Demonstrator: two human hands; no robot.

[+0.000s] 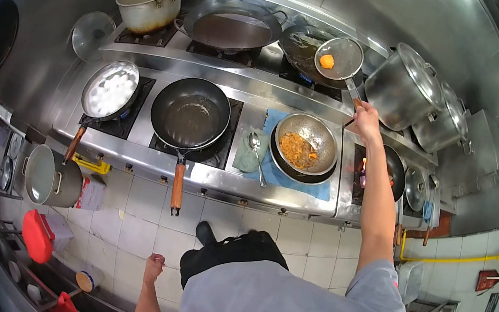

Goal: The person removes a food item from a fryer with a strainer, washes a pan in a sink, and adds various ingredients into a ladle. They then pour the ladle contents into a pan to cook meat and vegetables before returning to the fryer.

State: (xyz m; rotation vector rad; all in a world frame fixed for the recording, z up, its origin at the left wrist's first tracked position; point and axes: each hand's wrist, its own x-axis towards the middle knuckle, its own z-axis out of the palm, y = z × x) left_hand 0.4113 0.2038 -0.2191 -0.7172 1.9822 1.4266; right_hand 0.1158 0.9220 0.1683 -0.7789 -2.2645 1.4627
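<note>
My right hand (368, 119) is closed around the wooden handle of a round mesh strainer (344, 53), stretched out over the back burners. One orange piece of food (327, 62) lies in the mesh. Beneath the strainer is a dark wok (297, 50) with shiny liquid in it. Nearer me, a metal bowl (311, 128) of orange-brown food sits inside a dark pan on a blue cloth (315, 190). My left hand (154, 268) hangs low by my side above the floor, fingers curled in, with nothing visible in it.
A black frying pan (190, 115) and a pan of white round items (111, 91) have handles jutting past the stove's front edge. A spoon (257, 157) rests on a green cloth (242, 160). Large lidded pots (395, 90) stand back right; a wide wok (229, 30) and a pot (149, 8) back left.
</note>
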